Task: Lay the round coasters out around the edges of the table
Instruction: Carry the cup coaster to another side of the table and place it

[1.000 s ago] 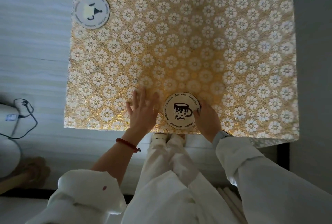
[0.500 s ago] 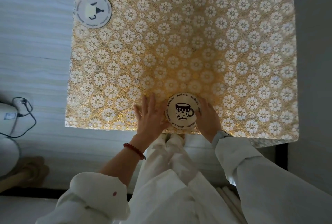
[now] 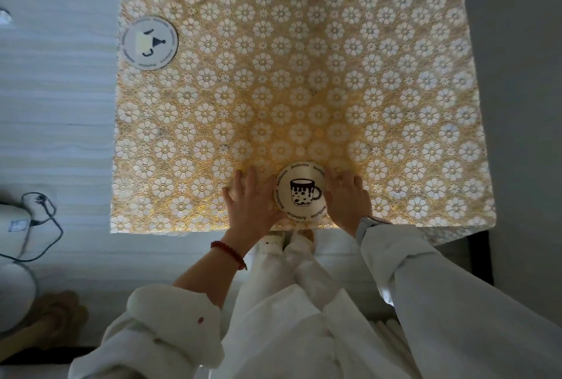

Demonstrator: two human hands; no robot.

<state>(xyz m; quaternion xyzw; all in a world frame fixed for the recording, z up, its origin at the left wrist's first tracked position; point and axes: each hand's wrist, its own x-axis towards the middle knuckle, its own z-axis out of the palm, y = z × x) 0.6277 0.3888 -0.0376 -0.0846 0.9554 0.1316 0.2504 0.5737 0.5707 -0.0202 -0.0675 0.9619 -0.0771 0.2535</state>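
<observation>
Left hand (image 3: 250, 200) has slid in against the mug coaster (image 3: 301, 192).

Both hands lie flat, fingers loosely spread, flanking that coaster at the table's (image 3: 334, 80) near edge; right hand (image 3: 346, 197) touches its other side. A second coaster (image 3: 150, 43) sits by the far left edge.

sleeves: white, left rolled | left wrist: red bead bracelet (image 3: 228, 254); trousers: white

Dim, wide-angle bending; tablecloth (image 3: 304, 89) glows warmly
</observation>
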